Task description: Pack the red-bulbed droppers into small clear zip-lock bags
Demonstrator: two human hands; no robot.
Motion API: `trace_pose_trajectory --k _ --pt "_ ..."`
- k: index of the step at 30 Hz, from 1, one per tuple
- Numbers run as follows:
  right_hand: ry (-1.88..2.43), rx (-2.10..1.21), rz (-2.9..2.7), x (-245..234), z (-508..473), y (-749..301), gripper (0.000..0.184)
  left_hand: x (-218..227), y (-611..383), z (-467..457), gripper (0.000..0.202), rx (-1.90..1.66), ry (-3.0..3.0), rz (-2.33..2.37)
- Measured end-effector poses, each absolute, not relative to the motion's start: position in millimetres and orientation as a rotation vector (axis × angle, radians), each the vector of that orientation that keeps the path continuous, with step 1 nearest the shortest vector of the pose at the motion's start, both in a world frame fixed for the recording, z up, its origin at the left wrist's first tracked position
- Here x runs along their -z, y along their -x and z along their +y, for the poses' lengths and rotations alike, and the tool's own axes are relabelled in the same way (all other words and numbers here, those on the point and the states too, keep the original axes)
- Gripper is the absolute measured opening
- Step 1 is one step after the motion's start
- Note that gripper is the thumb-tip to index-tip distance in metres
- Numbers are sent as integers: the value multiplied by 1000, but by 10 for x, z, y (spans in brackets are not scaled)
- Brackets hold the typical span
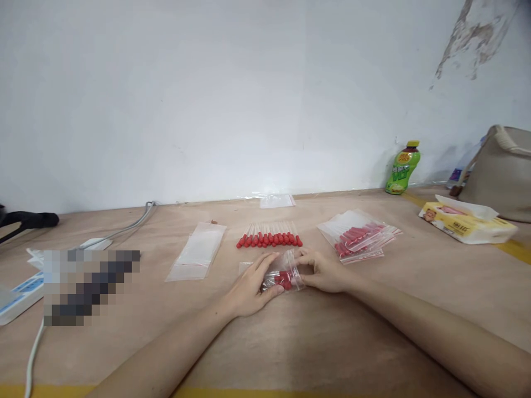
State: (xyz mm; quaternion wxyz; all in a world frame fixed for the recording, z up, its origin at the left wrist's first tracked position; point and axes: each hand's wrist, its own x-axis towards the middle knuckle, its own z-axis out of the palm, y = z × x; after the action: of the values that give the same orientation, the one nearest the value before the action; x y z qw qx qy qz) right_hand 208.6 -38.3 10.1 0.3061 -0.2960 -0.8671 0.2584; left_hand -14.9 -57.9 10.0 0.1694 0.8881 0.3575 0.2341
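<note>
near the middle of the desk point(290, 342), just in front of us, we hold a small clear plastic zip bag point(283, 275) with red-bulbed droppers inside. our left hand point(249, 287) is closed over its left end, fingers pressing it down, and our right hand point(323, 272) pinches its right edge between thumb and fingertips. we judge the work partway: a fanned stack of filled clear bags point(359, 236) lies to the right, a row of loose red-capped droppers point(269, 237) lies just behind our hands, and flat empty clear bags point(197, 251) lie to the left. farther out, a green plastic bottle point(402, 168) stands by the wall, a yellow tissue pack point(467, 221) sits toward the right edge, and a white power strip point(20, 293) sits at the left edge. nothing lies between our hands and the row.
</note>
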Motion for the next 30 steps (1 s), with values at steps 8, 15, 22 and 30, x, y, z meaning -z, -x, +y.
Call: trace_pose_trajectory --k 8,15,22,30 --pt "767 -812 -2304 -124 -419 -1981 18 -82 135 -554 55 -690 -2519 1028" --pt "742 -1350 -1989 18 -384 -1940 26 -94 132 -573 51 -710 -2514 1004" --pt "738 -1249 -1977 -60 -359 -2042 24 -112 131 -584 50 -709 -2514 990" --pt "904 -1046 -1833 23 -396 -1904 23 -111 128 -584 49 -717 -2535 988"
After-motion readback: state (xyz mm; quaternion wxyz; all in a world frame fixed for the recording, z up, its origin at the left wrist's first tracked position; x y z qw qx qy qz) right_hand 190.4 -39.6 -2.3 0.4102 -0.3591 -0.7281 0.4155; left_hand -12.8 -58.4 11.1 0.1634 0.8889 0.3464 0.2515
